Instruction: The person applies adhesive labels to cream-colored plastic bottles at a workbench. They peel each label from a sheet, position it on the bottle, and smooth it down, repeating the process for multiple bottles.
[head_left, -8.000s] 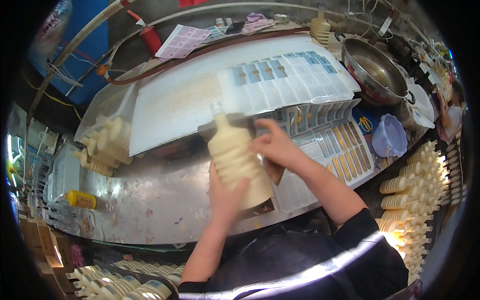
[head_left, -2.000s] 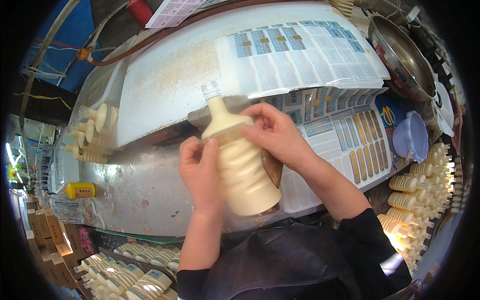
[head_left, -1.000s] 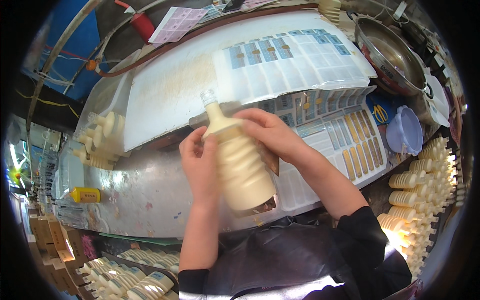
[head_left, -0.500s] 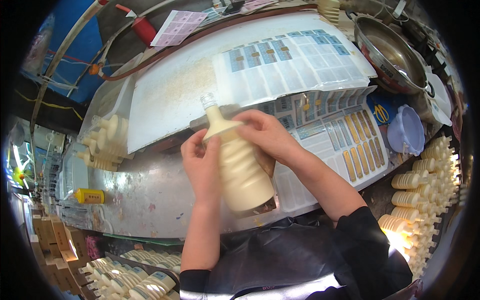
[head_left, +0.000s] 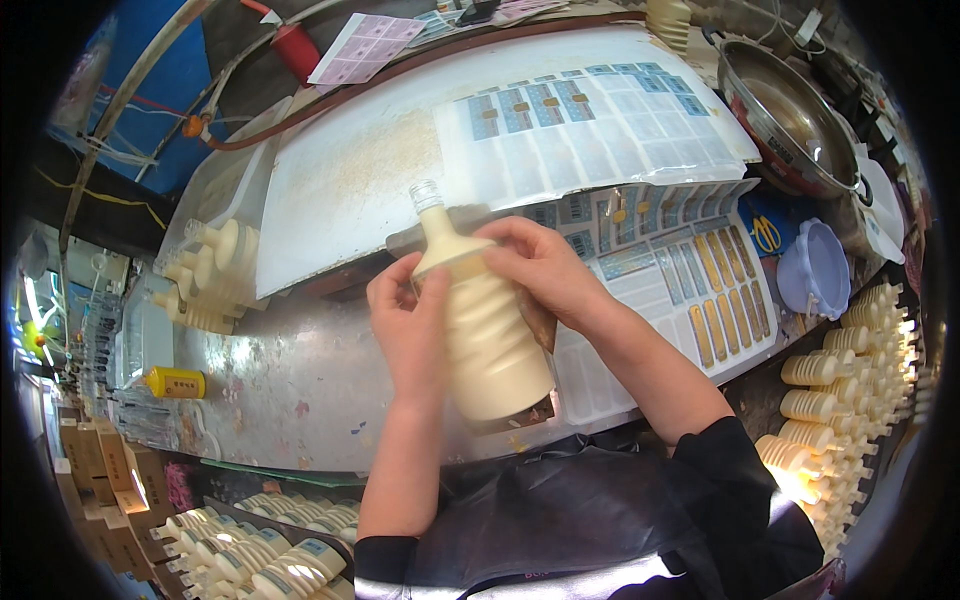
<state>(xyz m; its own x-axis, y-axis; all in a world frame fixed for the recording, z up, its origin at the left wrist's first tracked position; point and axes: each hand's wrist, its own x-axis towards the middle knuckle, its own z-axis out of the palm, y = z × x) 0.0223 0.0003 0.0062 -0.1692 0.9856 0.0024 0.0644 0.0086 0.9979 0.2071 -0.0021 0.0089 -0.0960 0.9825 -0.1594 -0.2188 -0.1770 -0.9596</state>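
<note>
A cream-coloured bottle [head_left: 497, 350] with a clear threaded neck and spiral ridges lies in front of me, its neck pointing away and slightly left. My left hand [head_left: 408, 305] presses its thumb and fingers to the left shoulder of the bottle. At the right shoulder my right hand [head_left: 540, 262] pinches against the surface, fingertips bent inward. Between the two thumbs a band runs across the shoulder; whether it is a label strip I cannot make out. A dark brown support shows partly beneath the bottle. To the right lies a sticker sheet [head_left: 650, 300] with gold and blue labels.
A white board [head_left: 340, 190] carries more label sheets. Several cream bottles stand at the left [head_left: 215, 270] and right [head_left: 815, 400], with labelled ones lower left [head_left: 290, 570]. A yellow bottle [head_left: 177, 383], lilac bucket [head_left: 815, 268], large metal pan [head_left: 790, 120] and yellow-handled scissors [head_left: 766, 234] surround the metal table [head_left: 290, 380].
The whole view has shifted slightly. Both hands keep their hold on the bottle's shoulders, with only small finger movement.
</note>
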